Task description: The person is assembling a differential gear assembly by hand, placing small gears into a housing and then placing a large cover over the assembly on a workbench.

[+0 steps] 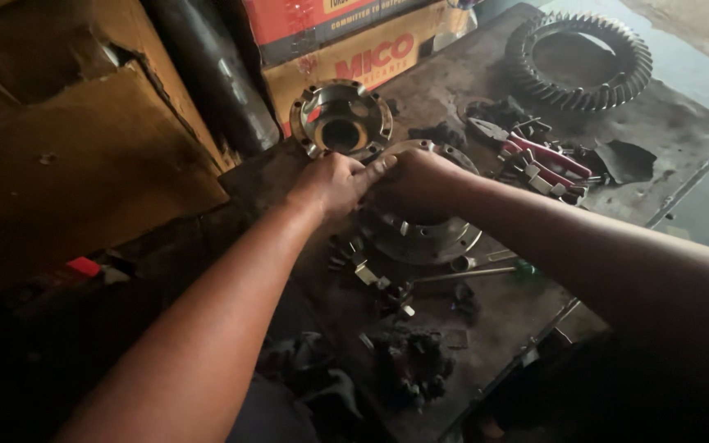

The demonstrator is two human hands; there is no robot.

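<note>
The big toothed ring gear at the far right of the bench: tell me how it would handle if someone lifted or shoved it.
The ring gear looks like thick solid metal, so it is probably heavy and fully stiff. It lies flat on the metal bench, so a shove would likely slide it rather than roll or tip it. Its dark teeth look greasy and may be slippery to grip.

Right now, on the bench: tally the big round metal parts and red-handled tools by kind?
Flanged round housings: 2, one under both hands, one leaning on the boxes
Toothed ring gear: 1
Red-handled pliers: 1
Total: 4
</note>
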